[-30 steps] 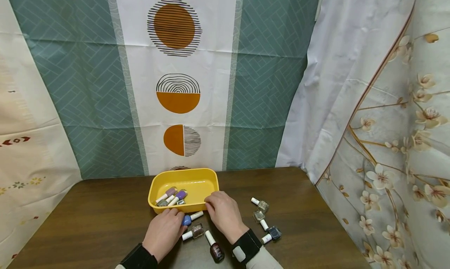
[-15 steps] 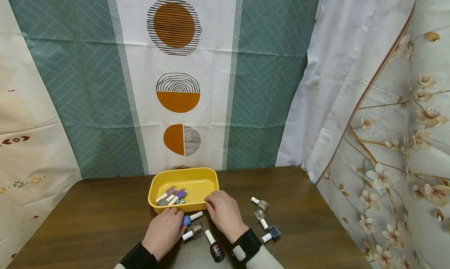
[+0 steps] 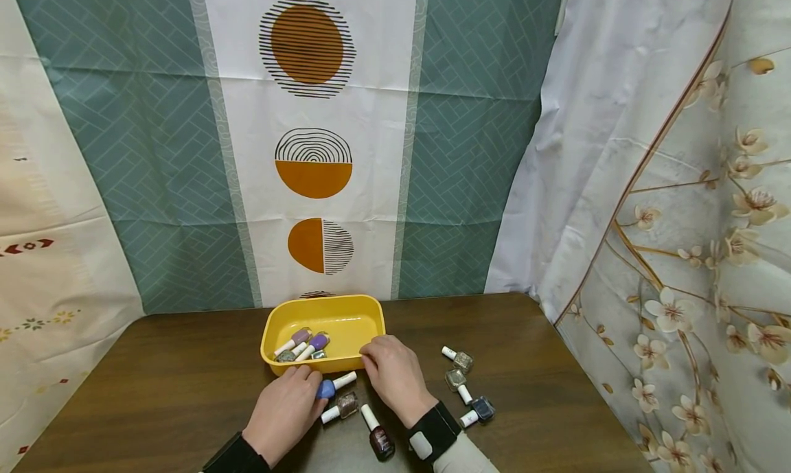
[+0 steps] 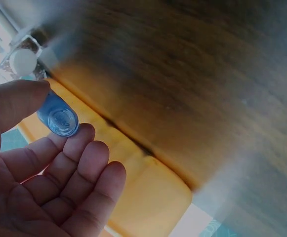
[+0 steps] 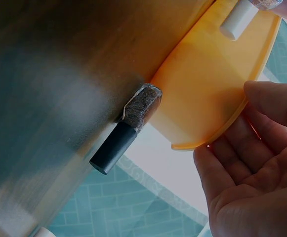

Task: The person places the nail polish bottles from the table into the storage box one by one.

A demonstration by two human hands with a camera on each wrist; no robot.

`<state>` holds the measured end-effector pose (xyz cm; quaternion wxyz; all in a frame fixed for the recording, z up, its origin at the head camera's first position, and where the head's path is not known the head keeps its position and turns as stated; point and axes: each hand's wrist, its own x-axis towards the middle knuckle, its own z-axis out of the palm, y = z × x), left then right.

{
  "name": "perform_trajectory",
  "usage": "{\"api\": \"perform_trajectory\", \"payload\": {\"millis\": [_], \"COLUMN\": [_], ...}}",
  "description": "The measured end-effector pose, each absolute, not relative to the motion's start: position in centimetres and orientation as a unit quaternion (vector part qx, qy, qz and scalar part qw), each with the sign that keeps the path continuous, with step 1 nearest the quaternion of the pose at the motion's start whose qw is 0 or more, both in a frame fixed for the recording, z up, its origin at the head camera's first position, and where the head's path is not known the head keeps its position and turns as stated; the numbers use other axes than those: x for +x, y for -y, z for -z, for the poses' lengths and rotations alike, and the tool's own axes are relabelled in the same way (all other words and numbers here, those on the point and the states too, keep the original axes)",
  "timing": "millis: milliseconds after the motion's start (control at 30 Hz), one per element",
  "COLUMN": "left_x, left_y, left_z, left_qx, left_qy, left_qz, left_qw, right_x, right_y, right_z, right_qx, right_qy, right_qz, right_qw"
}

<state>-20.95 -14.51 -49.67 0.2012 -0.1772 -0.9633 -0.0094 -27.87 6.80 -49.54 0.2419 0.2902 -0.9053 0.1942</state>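
Note:
My left hand [image 3: 287, 406] pinches a blue nail polish bottle [image 3: 325, 389] with a white cap, just in front of the yellow tray [image 3: 355, 325]. Seen from the left wrist, the blue bottle [image 4: 59, 116] sits between thumb and fingers, its round base facing the camera. My right hand [image 3: 395, 375] holds the tray's near right rim, thumb and fingers on either side of it in the right wrist view. Inside the tray, at its left, lie several white-capped bottles, among them a purple one [image 3: 319, 341] and a mauve one [image 3: 301, 336].
Between my arms lie a brown glitter bottle [image 3: 348, 405] and a dark red bottle [image 3: 382, 443]. Right of my right hand are two glitter bottles [image 3: 462, 361] and a dark blue one [image 3: 483, 409]. A dark-capped glitter bottle [image 5: 142, 104] shows near the tray. Fabric hangs behind the table.
My left hand and the blue bottle have shifted very slightly to the left. My right hand stays on the tray rim, and the other bottles have not moved.

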Motion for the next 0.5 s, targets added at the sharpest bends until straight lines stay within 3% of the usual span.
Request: {"api": "perform_trajectory", "payload": {"millis": [233,500], "left_x": [-20.1,-19.1], "left_y": [14.6,14.8], "left_z": [49.0,48.3], "left_qx": [-0.188,-0.172], "left_qy": [0.957,0.967], "left_qz": [0.02,0.026], "left_qw": [0.219,0.185], "right_x": [-27.8,-27.8], "right_y": [-6.7,-6.7], "right_z": [49.3,49.4], "right_qx": [0.286,0.289], "right_qy": [0.909,0.907], "right_qz": [-0.193,-0.189], "right_qw": [0.232,0.24]}}
